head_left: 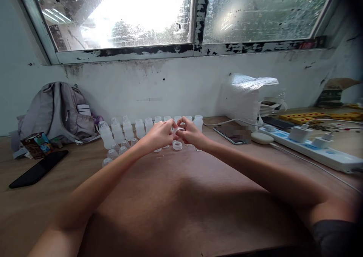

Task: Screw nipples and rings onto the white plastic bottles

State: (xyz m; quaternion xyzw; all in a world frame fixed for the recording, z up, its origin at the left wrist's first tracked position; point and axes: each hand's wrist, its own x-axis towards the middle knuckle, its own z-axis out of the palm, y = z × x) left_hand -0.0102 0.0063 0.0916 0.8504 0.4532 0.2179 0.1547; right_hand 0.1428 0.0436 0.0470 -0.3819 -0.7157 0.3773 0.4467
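Note:
My left hand (162, 133) and my right hand (192, 131) meet above the table. Their fingers are closed on a small whitish bottle ring (178, 130), partly covered by the fingertips. Just below them a white bottle ring (177, 146) lies on the tabletop. Behind my hands runs a row of translucent baby bottles (140, 129), some hidden by my fingers; one bottle (198, 123) at the right end has no top. Bottles with clear domed tops (106, 136) stand at the left end. Loose clear domed caps (112, 153) are grouped left of my left forearm.
On the left sit a grey backpack (58, 109), a small carton (36, 145) and a black phone (39, 168). A second phone (232, 134), a round white charger (262, 138), a power strip (312, 147) with cables and a white bag (241, 98) are on the right.

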